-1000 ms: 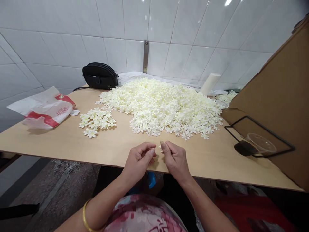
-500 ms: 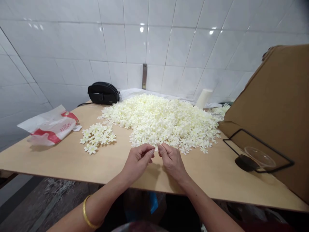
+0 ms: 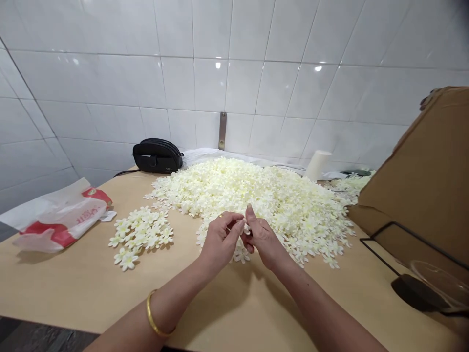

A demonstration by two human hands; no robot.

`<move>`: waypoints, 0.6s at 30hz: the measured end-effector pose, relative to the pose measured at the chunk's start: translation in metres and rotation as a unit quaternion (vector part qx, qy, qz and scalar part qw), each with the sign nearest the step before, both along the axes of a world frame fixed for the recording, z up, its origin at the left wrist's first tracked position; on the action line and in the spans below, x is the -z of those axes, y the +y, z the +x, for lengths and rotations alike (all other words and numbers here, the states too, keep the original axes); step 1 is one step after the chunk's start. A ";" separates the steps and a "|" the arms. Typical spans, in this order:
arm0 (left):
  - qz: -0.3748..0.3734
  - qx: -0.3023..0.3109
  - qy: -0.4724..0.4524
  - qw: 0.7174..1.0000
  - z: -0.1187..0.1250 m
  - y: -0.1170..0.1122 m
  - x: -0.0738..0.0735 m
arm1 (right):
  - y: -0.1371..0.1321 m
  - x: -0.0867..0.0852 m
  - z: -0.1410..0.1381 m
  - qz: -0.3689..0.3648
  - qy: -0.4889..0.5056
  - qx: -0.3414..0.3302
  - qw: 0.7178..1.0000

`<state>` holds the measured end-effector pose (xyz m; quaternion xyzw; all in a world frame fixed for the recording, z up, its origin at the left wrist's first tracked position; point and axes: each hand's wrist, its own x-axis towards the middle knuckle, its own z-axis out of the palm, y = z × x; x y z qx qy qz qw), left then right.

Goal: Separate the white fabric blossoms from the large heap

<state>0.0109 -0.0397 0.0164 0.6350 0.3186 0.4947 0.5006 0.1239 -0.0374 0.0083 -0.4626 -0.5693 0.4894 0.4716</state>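
My left hand (image 3: pixel 222 240) and my right hand (image 3: pixel 264 239) meet above the near edge of a big heap of pale yellow-white artificial flowers (image 3: pixel 234 188). Between their fingertips is a small white artificial flower (image 3: pixel 246 228), mostly covered by the fingers. The left thumb and fingers pinch it from one side. My right fingers curl around it from the other side, with that thumb pointing up. To the left lies a smaller group of the same flowers (image 3: pixel 142 234), spread flat on the tan table (image 3: pixel 205 308).
A red and white plastic bag (image 3: pixel 69 215) lies at the left, and a black pouch (image 3: pixel 157 156) stands at the back. Behind the heap is a white cone-shaped spool (image 3: pixel 318 165). A cardboard box (image 3: pixel 425 186) and a black wire frame (image 3: pixel 381 256) occupy the right side.
The hands have come together, and a white flower now shows between the fingertips. My right thumb has lifted upright. The camera view has shifted, bringing the table closer.
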 end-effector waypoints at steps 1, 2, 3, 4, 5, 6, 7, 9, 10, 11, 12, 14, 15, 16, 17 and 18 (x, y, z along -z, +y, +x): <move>-0.014 -0.005 -0.001 1.000 -0.002 0.001 0.001 | -0.001 0.002 0.000 -0.001 -0.001 -0.017 1.000; -0.025 -0.019 -0.002 0.999 -0.003 0.003 0.003 | -0.001 0.003 0.001 0.002 -0.006 -0.034 0.999; -0.035 -0.035 -0.004 0.999 -0.006 0.005 0.005 | -0.002 0.005 0.002 0.008 -0.015 -0.048 0.999; -0.045 -0.050 -0.008 0.998 -0.008 0.008 0.006 | -0.002 0.006 0.003 0.017 -0.025 -0.053 0.998; -0.056 -0.061 -0.015 0.996 -0.009 0.011 0.008 | -0.003 0.006 0.003 0.028 -0.034 -0.050 0.998; -0.067 -0.067 -0.025 0.995 -0.011 0.014 0.010 | -0.003 0.006 0.004 0.039 -0.043 -0.041 0.997; -0.078 -0.065 -0.036 0.994 -0.012 0.017 0.012 | -0.002 0.006 0.004 0.050 -0.052 -0.030 0.997; -0.106 -0.045 -0.066 0.991 -0.013 0.021 0.014 | -0.001 0.006 0.005 0.067 -0.068 -0.018 0.995; -0.127 -0.034 -0.086 0.988 -0.013 0.023 0.014 | 0.000 0.006 0.005 0.075 -0.075 -0.015 0.994; -0.153 -0.022 -0.106 0.982 -0.014 0.024 0.014 | 0.000 0.005 0.006 0.083 -0.083 -0.014 0.993; -0.182 -0.010 -0.126 0.975 -0.014 0.024 0.014 | 0.001 0.005 0.006 0.089 -0.090 -0.011 0.992; -0.232 0.012 -0.159 0.960 -0.014 0.025 0.013 | 0.001 0.005 0.007 0.097 -0.105 -0.002 0.990; -0.245 0.024 -0.168 0.955 -0.015 0.025 0.012 | 0.002 0.005 0.007 0.099 -0.112 0.004 0.989; -0.251 0.037 -0.169 0.952 -0.015 0.025 0.011 | 0.002 0.005 0.007 0.100 -0.119 0.008 0.988; -0.254 0.047 -0.166 0.952 -0.015 0.025 0.011 | 0.002 0.006 0.008 0.099 -0.124 0.013 0.987; -0.255 0.053 -0.159 0.952 -0.016 0.025 0.011 | 0.002 0.006 0.008 0.095 -0.125 0.017 0.987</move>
